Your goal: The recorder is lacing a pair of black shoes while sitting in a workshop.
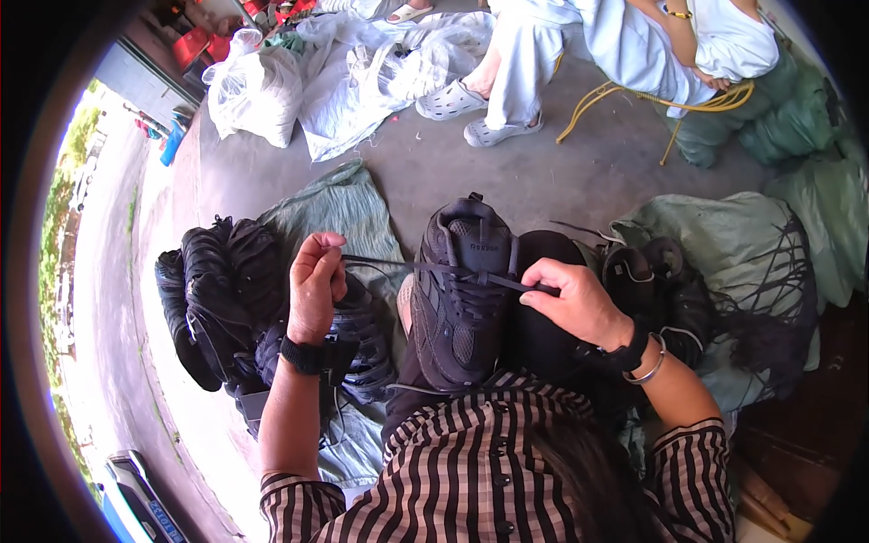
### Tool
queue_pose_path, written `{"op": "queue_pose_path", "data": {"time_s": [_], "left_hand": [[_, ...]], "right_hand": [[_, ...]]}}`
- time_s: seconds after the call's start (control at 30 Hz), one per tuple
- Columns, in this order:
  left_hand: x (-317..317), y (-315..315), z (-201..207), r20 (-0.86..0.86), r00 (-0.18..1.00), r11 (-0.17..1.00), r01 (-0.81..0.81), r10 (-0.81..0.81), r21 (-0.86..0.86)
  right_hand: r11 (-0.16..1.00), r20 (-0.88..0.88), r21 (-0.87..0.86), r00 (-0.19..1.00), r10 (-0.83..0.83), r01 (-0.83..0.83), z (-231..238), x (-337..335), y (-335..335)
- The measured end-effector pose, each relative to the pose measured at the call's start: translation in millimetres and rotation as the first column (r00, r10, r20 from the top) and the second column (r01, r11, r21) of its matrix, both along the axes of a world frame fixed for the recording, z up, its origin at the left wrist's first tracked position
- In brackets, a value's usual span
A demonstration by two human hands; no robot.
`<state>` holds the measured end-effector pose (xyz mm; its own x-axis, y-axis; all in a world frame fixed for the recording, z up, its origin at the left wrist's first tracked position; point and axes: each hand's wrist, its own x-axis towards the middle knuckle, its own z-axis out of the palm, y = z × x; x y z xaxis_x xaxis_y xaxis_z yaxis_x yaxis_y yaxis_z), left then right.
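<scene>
A black sneaker (463, 303) rests on my lap, its toe toward me and its tongue standing up at the far end. A flat black shoelace (389, 263) crosses over the tongue, with a knot or crossing near the top of the lacing. My left hand (315, 276), left of the shoe, pinches one end of the lace and draws it out sideways. On the shoe's right, my right hand (572, 299) has the other end between thumb and fingers. Both lace ends look taut. Dark bands sit on both wrists.
Piled black shoes (231, 281) lie at my left on a green woven sack (339, 213). More dark shoes (670, 290) and loose black laces (760, 299) are at my right. A seated person in grey clogs (453, 100) is ahead, near white sacks (258, 90).
</scene>
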<state>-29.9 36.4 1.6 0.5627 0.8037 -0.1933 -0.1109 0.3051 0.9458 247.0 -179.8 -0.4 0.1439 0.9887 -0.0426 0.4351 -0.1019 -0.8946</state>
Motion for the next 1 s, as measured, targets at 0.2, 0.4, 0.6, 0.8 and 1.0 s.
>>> {"op": "queue_pose_path", "data": {"time_s": [0.2, 0.4, 0.6, 0.8, 1.0], "left_hand": [[30, -32, 7, -0.529, 0.766, 0.591, 0.248, 0.365, 0.767], [67, -60, 19, -0.397, 0.903, 0.204, 0.363, 0.162, 0.909], [86, -61, 26, -0.549, 0.826, -0.113, 0.562, 0.126, 0.819], [103, -67, 26, -0.621, 0.758, -0.103, 0.647, 0.200, 0.756], [104, -63, 24, -0.628, 0.776, -0.170, 0.612, -0.055, 0.772]], "right_hand": [[0.989, -0.048, -0.005, 0.988, -0.146, 0.146, 16, -3, 2], [0.994, 0.190, 0.094, 0.979, -0.078, 0.061, 12, -22, 14], [0.958, 0.526, 0.282, 0.844, -0.109, -0.052, 15, -22, 19], [0.919, 0.648, 0.354, 0.754, -0.107, -0.174, 8, -15, 32], [0.991, 0.469, 0.132, 0.880, -0.078, 0.017, 16, -16, 47]]}}
